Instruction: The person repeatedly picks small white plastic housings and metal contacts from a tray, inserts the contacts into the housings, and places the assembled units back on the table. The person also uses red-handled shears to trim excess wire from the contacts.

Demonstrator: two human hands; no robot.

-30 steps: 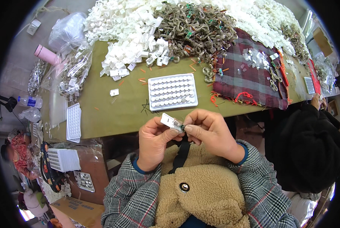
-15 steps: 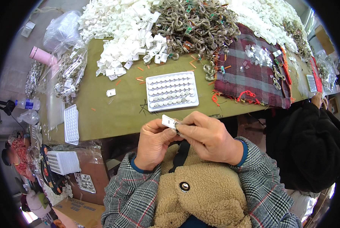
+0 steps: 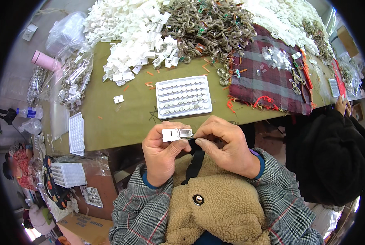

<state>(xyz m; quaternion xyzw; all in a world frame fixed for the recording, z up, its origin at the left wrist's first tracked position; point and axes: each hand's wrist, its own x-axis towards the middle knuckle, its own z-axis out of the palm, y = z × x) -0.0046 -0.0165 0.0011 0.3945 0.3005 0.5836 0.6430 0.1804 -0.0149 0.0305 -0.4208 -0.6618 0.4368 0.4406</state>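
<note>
My left hand (image 3: pixel 158 153) grips a small white plastic housing (image 3: pixel 169 135) between thumb and fingers, just above my lap. An open compartment at the housing's right end shows a greyish, metallic-looking inside. Thumb and forefinger of my right hand (image 3: pixel 227 147) are pinched together against that end; whatever they hold is too small to make out. Beyond both hands a white tray (image 3: pixel 184 115) lies on the table, with several rows of round, silvery button cells. A single white housing (image 3: pixel 118 99) lies on the table left of the tray.
White plastic parts (image 3: pixel 125 53) are heaped at the back, beside a tangle of coiled cables (image 3: pixel 209 28). Plaid cloth (image 3: pixel 247 90) covers the table on the right. Stacked trays (image 3: pixel 77 132) lie at the left edge. A person in black (image 3: pixel 329 159) sits to my right.
My left hand has turned the housing level and moved it slightly left, so its open compartment now shows. My right fingers have drawn back a little toward its right end.
</note>
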